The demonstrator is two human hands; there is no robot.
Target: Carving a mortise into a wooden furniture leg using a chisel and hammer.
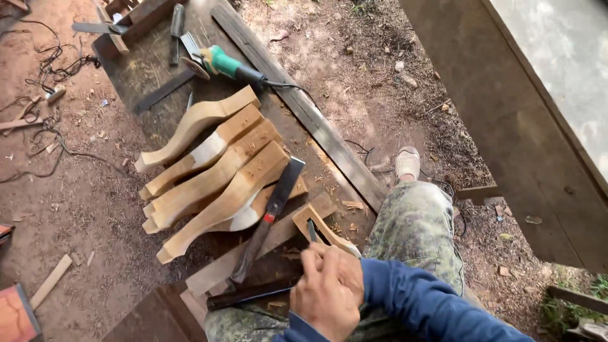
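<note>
I am sitting at the low bench (158,69) with both hands stacked over a small wooden piece (323,229), and I am working a chisel (312,230) into it. My right hand (329,294) is on top, wrapped closed around the chisel's handle; only the dark blade is showing above my knuckles. My left hand (313,258) is mostly hidden underneath, so I cannot tell whether it is gripping the tool or the wood. The piece is lying at the near edge of the bench, just by my knee, its squared end pointing away from me.

To do this cut well, I am judging that the piece needs to be pinned hard against the bench so it does not skate, and that the blade should be following the grain in thin shavings, not digging. I am keeping the edge aimed away from my leg (411,221), which is close on the right. Pushing from the shoulder with the lower hand guiding near the tip should give me control.

Just beside my hands a long flat file (269,215) is resting aslant across the bench, touching the nearest of the carved legs (215,171), which are lying side by side. A green grinder (221,63) is lying well apart at the far end.
</note>
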